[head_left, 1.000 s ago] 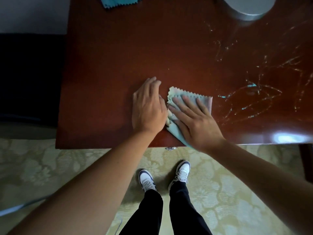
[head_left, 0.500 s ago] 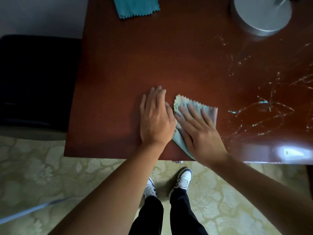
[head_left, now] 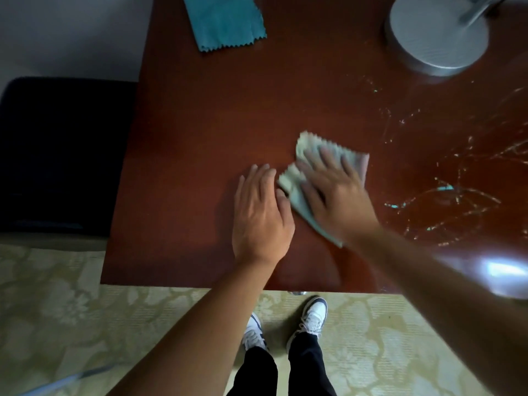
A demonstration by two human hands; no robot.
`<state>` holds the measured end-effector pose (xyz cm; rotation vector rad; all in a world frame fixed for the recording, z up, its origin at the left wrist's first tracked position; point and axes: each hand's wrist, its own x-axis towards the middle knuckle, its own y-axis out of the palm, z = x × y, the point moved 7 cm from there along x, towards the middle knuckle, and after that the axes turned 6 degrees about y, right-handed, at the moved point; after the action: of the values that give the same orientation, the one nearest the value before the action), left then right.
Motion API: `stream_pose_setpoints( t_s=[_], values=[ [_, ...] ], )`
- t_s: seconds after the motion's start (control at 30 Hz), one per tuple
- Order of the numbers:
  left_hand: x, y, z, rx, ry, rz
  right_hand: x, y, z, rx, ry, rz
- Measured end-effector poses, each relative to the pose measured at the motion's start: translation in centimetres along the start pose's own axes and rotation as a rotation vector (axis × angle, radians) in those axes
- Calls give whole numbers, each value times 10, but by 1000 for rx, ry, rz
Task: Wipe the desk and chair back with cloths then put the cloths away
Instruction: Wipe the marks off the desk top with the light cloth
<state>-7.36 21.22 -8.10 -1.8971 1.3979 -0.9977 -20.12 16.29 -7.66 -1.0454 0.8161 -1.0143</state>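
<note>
— Progress so far?
— Early, I'd judge. The right hand (head_left: 337, 195) is spread flat, pressing the pale cloth (head_left: 297, 192) onto the table (head_left: 200, 138); streaks to its right look unwiped. The left hand (head_left: 260, 212) lies open and empty just beside it. A teal cloth (head_left: 224, 21) waits at the far edge.
— Room to move?
— Plenty leftward; the near edge is close, and a round metal base (head_left: 437, 35) blocks the far right corner.
</note>
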Motion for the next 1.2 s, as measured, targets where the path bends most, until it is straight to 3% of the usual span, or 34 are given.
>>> stream_pose_setpoints(
  t_s=[0.1, 0.17, 0.33, 0.4, 0.63, 0.93, 1.2],
  values=[
    [1, -1, -1, 21, 15, 5, -68, 7, 6, 18, -81, -22],
    [0, -1, -2, 29, 22, 10, -61, 6, 0, -21, -112, -1],
    [-1, 1, -4, 46, 25, 30, 26, -3, -26, -36, 152, -15],
    [-1, 1, -4, 48, 27, 30, 31, 1, -25, -68, 177, -40],
    [-2, 0, -5, 63, 36, 50, 6, 7, -20, -128, 117, 43],
    [-2, 1, -7, 89, 52, 65, -77, 15, -1, -146, -1, 14],
    [-3, 4, -6, 114, 72, 77, -83, 12, 1, -104, -71, -18]
  ],
)
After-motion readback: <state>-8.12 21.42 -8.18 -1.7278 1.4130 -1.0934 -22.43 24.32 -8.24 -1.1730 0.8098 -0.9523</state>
